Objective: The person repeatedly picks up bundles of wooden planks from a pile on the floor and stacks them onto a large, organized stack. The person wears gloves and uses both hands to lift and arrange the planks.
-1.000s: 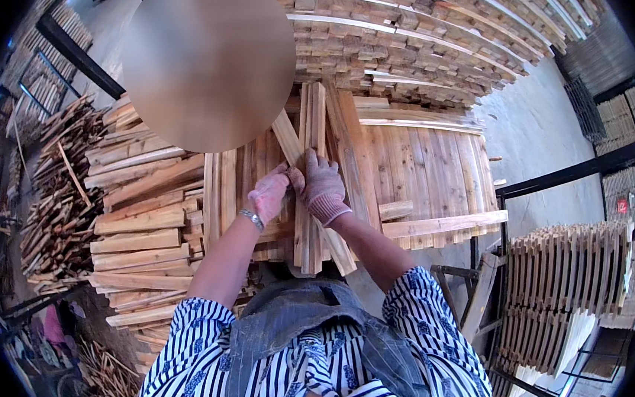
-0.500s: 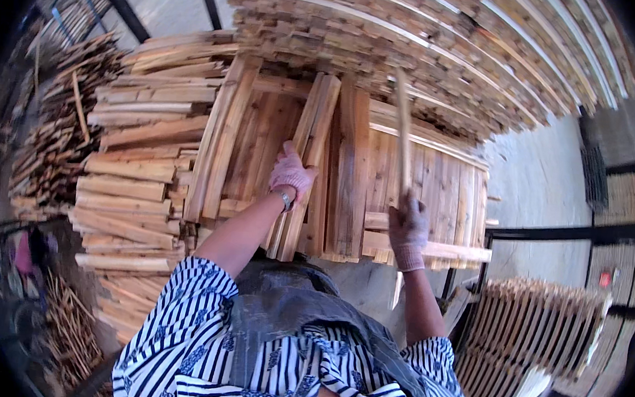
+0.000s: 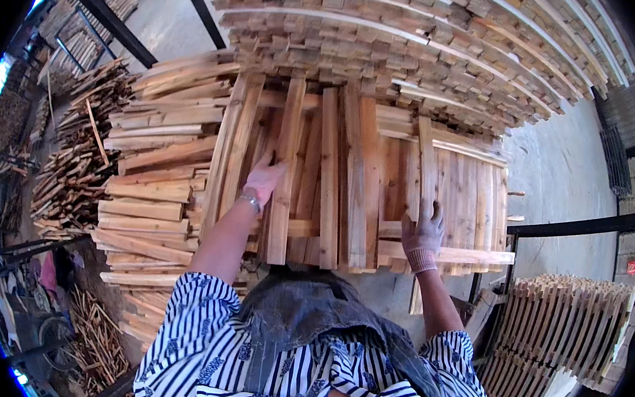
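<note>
L hand [image 3: 265,179], knit-gloved: fingers at plank [image 3: 285,166], can't tell if clamped. Plank, just R of fingertips, could skew if nudged; flat, long, sq-edged. R hand [image 3: 424,233], greyish glove: fingers over slat [image 3: 423,158], grip unclear. Slat, running above fingertips, might tip if bumped; thin, pale wood.

The left hand [image 3: 264,179] in a pink knit glove is touching a long, brown wooden plank [image 3: 281,210]; the right hand [image 3: 423,235], grey-gloved, is touching a narrow, pale wooden slat [image 3: 425,158].
</note>
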The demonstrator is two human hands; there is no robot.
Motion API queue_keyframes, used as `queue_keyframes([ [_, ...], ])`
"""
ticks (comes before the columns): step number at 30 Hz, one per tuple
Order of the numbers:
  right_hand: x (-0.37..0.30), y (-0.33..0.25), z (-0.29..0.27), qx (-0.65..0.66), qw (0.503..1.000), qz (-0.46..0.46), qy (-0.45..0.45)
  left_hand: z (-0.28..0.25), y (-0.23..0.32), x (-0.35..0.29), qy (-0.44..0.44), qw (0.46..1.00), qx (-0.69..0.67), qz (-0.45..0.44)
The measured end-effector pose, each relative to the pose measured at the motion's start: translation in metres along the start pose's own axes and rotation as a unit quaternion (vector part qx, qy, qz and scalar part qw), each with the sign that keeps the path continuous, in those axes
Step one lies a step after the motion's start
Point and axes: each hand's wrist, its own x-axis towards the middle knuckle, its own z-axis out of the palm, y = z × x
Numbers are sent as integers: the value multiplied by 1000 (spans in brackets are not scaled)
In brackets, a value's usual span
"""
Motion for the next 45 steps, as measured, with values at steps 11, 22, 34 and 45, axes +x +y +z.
queue_keyframes([
  [11,15,-243,27,435,892,-94,-78,-16,12,-12,116,881,451,81],
  [22,45,-319,100,428,848,98,-297,-103,21,0,148,748,637,114],
  [34,40,-411,131,394,866,115,-288,-171,2,33,36,963,268,-9],
  [45,67,-183,30,106,986,82,-99,-162,-1,30,67,980,187,-21],
])
